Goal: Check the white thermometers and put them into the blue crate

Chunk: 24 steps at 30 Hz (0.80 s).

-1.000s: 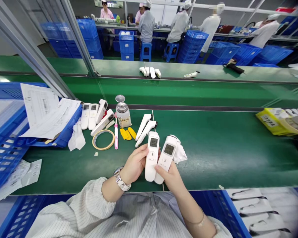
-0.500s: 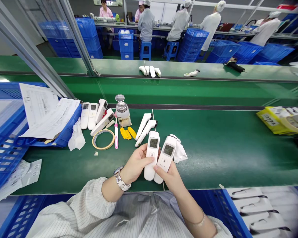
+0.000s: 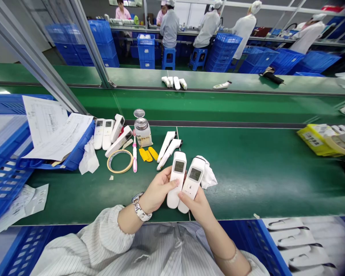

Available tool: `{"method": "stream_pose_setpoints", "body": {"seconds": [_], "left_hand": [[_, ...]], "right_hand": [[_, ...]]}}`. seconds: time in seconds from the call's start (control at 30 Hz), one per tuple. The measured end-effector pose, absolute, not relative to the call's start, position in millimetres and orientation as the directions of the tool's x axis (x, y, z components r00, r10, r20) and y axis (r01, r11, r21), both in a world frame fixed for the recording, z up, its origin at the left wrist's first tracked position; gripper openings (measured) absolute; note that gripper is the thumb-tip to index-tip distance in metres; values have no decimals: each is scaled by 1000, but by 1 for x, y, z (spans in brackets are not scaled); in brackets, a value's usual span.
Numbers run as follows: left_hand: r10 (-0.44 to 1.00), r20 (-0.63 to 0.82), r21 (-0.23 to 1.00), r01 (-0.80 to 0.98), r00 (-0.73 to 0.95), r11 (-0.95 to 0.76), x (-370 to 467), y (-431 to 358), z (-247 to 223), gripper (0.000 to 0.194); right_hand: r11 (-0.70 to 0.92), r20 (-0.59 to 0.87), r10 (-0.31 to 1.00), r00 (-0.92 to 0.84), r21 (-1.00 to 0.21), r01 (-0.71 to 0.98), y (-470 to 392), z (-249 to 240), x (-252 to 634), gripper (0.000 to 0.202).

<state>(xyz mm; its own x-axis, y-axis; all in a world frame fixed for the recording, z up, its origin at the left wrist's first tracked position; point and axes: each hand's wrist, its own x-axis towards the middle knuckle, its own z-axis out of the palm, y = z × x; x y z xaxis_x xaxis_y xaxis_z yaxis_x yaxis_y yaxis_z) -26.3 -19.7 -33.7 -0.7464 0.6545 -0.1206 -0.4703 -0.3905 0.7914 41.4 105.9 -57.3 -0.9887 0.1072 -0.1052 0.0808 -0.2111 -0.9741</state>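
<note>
Two white handheld thermometers with grey screens are held side by side over the green table's front edge. My left hand is wrapped round the left thermometer, its thumb on the button area. The right thermometer is in my right hand, whose thumb lies across the lower part. Crumpled white tissue shows beside that thermometer. Just beyond my left hand two more white thermometers lie on their sides. Yellow finger cots, a pink-and-white toothbrush and a metal-topped bottle are further left.
Several thermometers and a tape roll lie at the left, by a blue crate with papers. A yellow box stands at the right. Below the table's right edge, a blue crate holds several thermometers. People work in the background.
The left thermometer has shifted slightly to the right, and my left thumb now lies over its button. At the far right edge, a white device on the green belt has come further into view.
</note>
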Motion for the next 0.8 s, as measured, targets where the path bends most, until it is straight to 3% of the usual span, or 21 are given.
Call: {"method": "stream_pose_setpoints", "body": {"seconds": [0.47, 0.8], "left_hand": [[676, -100, 811, -453, -730, -370, -27, -21, -37, 47], [670, -90, 802, -453, -736, -390, -26, -19, -33, 40]], "right_hand": [[-197, -102, 85, -991, -977, 84, 106, -56, 41, 48], [-175, -117, 113, -987, -980, 96, 106, -53, 42, 50]]}}
